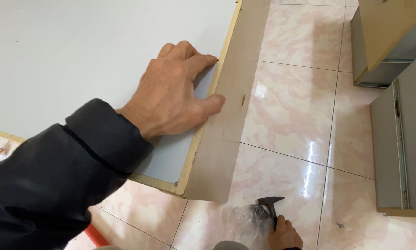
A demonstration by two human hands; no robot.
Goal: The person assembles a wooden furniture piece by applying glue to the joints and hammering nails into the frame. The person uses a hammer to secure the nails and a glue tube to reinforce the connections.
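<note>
two hands at work: left hand [171, 95] lies flat, unclenched, on the stiff, heavy-looking grey panel [78, 55], thumb over its edge. right hand [285, 234] is clenched round a hammer [270, 206]; edges offer the best hold.

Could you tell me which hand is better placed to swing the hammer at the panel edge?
Right, probably: the right hand already grips the hammer by the floor, while the left hand lies flat on the panel.

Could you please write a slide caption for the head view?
Left hand presses a grey panel at its wooden edge; right hand grips a hammer near the tiled floor.
</note>
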